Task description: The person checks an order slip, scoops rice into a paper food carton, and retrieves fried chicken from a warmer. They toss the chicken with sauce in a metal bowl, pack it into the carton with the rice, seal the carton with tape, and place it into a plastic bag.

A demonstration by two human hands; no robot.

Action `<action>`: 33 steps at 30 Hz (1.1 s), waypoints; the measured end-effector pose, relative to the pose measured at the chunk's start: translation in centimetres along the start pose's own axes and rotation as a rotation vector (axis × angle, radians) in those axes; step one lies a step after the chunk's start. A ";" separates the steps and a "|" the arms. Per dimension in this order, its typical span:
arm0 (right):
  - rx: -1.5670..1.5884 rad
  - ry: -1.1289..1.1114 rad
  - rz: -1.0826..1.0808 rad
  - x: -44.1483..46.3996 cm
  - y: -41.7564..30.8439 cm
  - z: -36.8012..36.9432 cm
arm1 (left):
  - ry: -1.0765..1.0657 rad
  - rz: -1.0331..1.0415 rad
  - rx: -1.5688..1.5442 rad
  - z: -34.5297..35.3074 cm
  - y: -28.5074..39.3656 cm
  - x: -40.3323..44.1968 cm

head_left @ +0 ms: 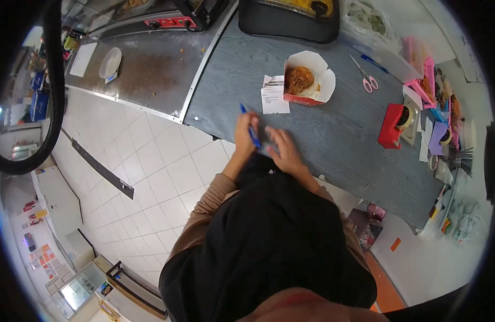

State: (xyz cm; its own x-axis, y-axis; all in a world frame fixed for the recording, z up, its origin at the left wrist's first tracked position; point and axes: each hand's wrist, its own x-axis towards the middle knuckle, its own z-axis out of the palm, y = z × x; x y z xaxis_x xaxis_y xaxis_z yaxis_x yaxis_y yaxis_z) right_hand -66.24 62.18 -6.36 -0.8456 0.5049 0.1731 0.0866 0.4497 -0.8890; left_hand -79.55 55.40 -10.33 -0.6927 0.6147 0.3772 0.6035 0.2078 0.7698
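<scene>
In my left hand point(244, 134) is a blue pen point(254, 137), slanted across the fingers at the counter's front edge. Just to its right, my right hand point(285, 152) has its fingers apart and holds nothing, close to the pen's lower end. Beyond both hands, a printed paper slip point(275, 102) lies on the dark grey counter point(333, 134). Touching the slip's right side stands an open white and red takeaway box point(326, 86) with browned, sauced food point(299, 80) and some white food inside.
Pink-handled scissors point(364, 73) and another blue pen point(374, 63) lie at the right, beyond a red tape dispenser point(390, 126). A black tray point(287, 29) sits at the back. On the left metal counter point(151, 70) are a white plate point(111, 63) and crumbs.
</scene>
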 end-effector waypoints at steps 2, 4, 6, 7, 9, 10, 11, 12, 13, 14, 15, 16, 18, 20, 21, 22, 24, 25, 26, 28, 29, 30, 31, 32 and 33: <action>-0.167 0.042 -0.045 2.3 1.1 -0.4 | 0.118 -0.225 -0.177 0.0 0.7 2.4; -0.632 0.036 0.011 3.4 3.0 -0.4 | 0.233 -0.456 -0.356 0.8 0.5 3.8; -0.659 0.009 0.035 3.6 4.0 -0.1 | 0.256 -0.363 -0.526 2.6 -0.3 4.0; -0.683 -0.020 0.057 3.6 4.3 -0.1 | 0.255 -0.365 -0.535 3.0 -0.8 3.7; -0.716 0.013 0.030 3.4 4.4 0.2 | 0.111 -0.089 -0.345 3.4 -1.4 3.5; -0.737 0.042 0.006 3.3 4.3 0.3 | 0.154 -0.185 -0.475 3.9 -1.2 3.3; -0.742 0.042 0.008 3.4 4.4 0.3 | 0.153 -0.186 -0.481 4.2 -1.5 3.4; -0.725 0.019 0.033 3.4 4.3 0.3 | 0.125 -0.199 -0.427 3.9 -1.0 3.7; -0.707 -0.004 0.058 3.4 4.3 0.2 | 0.097 -0.212 -0.374 3.7 -0.7 3.9; -0.709 -0.005 0.063 3.3 4.3 0.3 | 0.094 -0.215 -0.376 3.7 -0.8 3.8; -0.709 0.009 0.048 3.3 4.4 0.4 | 0.097 -0.135 -0.342 3.6 -0.8 3.9; -0.711 0.025 0.031 3.4 4.4 0.3 | 0.101 -0.053 -0.309 3.6 -0.8 4.0; -0.712 0.027 0.039 3.5 4.5 0.2 | 0.081 -0.061 -0.298 3.3 -0.3 4.3; -0.708 0.024 0.051 3.4 4.4 0.3 | 0.059 -0.074 -0.284 3.1 -0.3 4.1; -0.705 0.027 0.045 3.5 4.4 0.3 | 0.098 -0.040 -0.276 3.1 -0.5 4.0; -0.701 0.032 0.039 3.6 4.4 0.3 | 0.137 -0.003 -0.268 3.1 -0.6 4.1; -0.697 0.021 0.057 3.7 4.2 0.2 | 0.088 -0.014 -0.292 3.3 -0.4 4.2; -0.691 0.008 0.076 3.6 4.2 0.2 | 0.038 -0.027 -0.315 3.2 -0.2 4.2; -0.689 0.007 0.078 3.6 4.1 0.3 | 0.036 -0.028 -0.313 3.1 -0.2 4.0; -0.684 0.003 0.088 3.7 4.1 0.2 | 0.031 -0.008 -0.309 3.2 -0.3 3.9; -0.684 0.006 0.089 3.6 4.2 0.3 | 0.028 -0.007 -0.310 3.2 -0.4 3.8; -0.689 0.014 0.078 3.6 4.3 0.3 | 0.061 0.004 -0.283 3.2 -0.6 3.7; -0.693 0.024 0.066 3.6 4.4 0.3 | 0.094 0.016 -0.256 3.2 -0.8 3.6; -0.694 0.030 0.065 3.7 4.4 0.3 | 0.093 0.022 -0.257 3.3 -1.0 3.6; -0.708 0.032 0.071 3.7 4.2 0.2 | 0.024 -0.032 -0.312 3.2 -1.2 3.6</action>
State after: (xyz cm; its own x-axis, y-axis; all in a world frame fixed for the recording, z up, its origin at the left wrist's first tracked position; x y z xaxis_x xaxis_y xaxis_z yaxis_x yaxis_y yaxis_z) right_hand -69.09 65.76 -9.57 -0.8105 0.5669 0.1472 0.4711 0.7803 -0.4114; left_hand -81.53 59.82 -11.50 -0.7208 0.5930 0.3589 0.4330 -0.0191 0.9012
